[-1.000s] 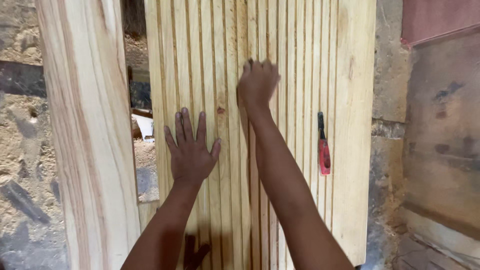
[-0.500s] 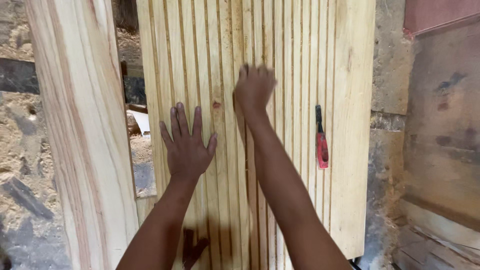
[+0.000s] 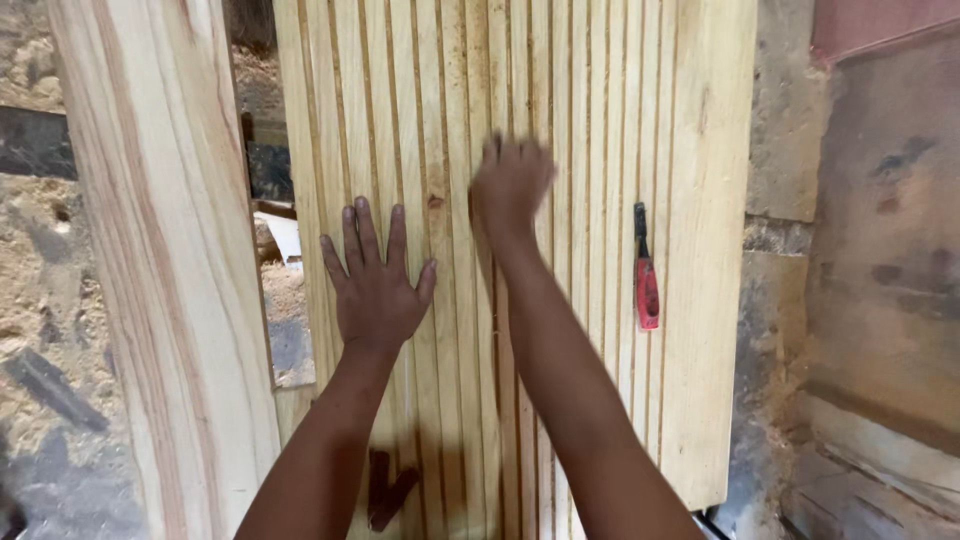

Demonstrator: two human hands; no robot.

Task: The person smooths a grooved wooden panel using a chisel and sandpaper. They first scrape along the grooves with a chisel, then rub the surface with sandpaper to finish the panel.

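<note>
I see a grooved wooden panel (image 3: 590,120) filling the middle of the view, pale timber with many narrow parallel channels cut into its face. Its long axis runs top to bottom of the frame, and the grooves follow the same line; the top edge goes out of view above, and a wide ungrooved margin forms its right side.

My left hand (image 3: 375,285) lies flat on the panel's left part, palm down, fingers spread and pointing up along the grooves. It grips nothing, only presses on the wood. My right hand (image 3: 510,185) sits higher and nearer the centre, also against the panel; it is blurred, so I cannot tell how far the fingers are spread, though nothing shows in it.

A red-handled tool (image 3: 646,270) rests on the panel to the right of my right forearm, lying parallel to the grooves, dark tip upward, apart from both hands.

A plain wooden plank (image 3: 150,250) stands at the left, slightly tilted, with a gap between it and the panel. Through that gap I see sawdust (image 3: 285,290) and scraps. A rough stone wall (image 3: 785,160) closes the right side.
</note>
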